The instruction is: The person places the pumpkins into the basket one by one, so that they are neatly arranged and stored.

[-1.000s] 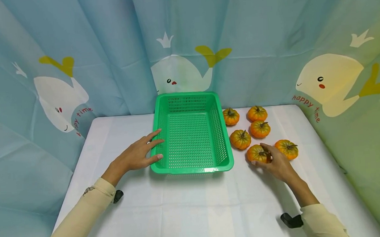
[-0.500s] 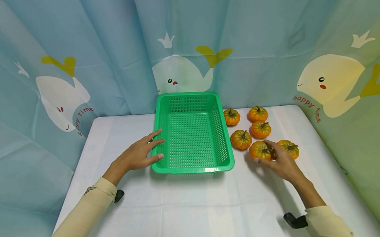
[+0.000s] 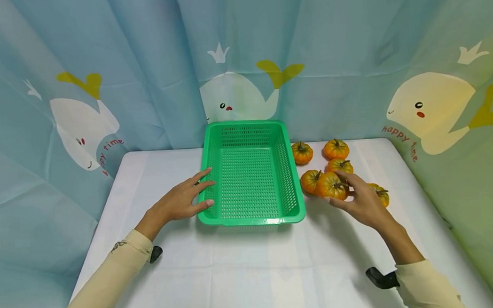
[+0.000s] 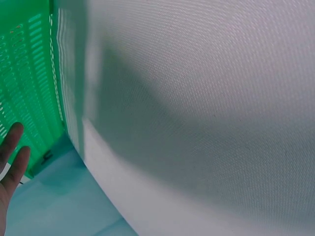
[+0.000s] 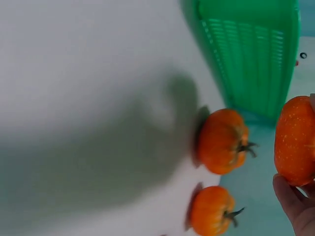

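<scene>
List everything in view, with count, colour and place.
Table: one, white-covered, in the foreground.
Basket: one, green, on the table near its far edge.
Loose pumpkins: five, orange with yellow-green tops, on the table right of the basket.
Held pumpkin: one, orange with a yellow-green top, raised above the table.
Curtain: blue, greener at right, behind the table and along both sides.
Whale prints: three plainly seen, white with yellow tails, on the curtain.
Lettering: two "happy time" prints, red, by the outer whales.
Dark objects: two, black, one beside each wrist.
Sleeves: two, cream, on both forearms.
Left hand: one, at the basket's left rim.
Right hand: one, gripping the held pumpkin.
</scene>
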`<state>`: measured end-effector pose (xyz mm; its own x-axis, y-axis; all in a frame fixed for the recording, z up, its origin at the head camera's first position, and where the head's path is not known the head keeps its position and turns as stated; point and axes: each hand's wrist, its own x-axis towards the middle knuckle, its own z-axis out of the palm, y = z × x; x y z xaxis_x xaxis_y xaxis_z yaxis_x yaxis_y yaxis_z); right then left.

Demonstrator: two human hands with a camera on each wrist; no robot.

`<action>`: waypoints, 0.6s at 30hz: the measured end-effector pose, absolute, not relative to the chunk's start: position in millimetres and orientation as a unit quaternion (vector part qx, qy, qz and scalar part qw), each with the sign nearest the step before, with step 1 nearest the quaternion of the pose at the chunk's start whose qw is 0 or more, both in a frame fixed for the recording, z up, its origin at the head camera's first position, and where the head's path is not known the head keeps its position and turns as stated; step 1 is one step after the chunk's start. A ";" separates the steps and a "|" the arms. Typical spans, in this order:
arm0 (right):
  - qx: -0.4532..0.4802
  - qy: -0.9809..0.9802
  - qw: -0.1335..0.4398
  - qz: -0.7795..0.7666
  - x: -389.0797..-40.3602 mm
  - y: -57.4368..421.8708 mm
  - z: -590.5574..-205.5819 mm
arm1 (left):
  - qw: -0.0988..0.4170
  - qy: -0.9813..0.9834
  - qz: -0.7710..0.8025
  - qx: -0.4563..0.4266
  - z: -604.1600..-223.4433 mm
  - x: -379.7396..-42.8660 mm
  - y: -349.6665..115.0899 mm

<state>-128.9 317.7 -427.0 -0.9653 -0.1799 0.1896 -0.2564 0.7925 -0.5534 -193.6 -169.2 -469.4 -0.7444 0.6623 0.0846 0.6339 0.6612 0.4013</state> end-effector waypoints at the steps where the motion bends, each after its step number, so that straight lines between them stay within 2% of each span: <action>1: 0.121 -0.943 0.065 0.303 -130.1 315.5 -424.4 | 0.033 0.910 0.207 0.356 -469.3 -193.6 -169.4; 18: 0.180 -0.932 0.024 0.313 -151.0 283.0 -391.9 | 0.035 0.909 0.214 0.357 -470.6 -194.6 -170.2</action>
<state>-151.0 283.0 -391.9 -0.9339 -0.3210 0.1573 -0.3508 0.7387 -0.5756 -194.6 -170.2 -470.6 -0.7425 0.6640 0.0886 0.6339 0.6536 0.4136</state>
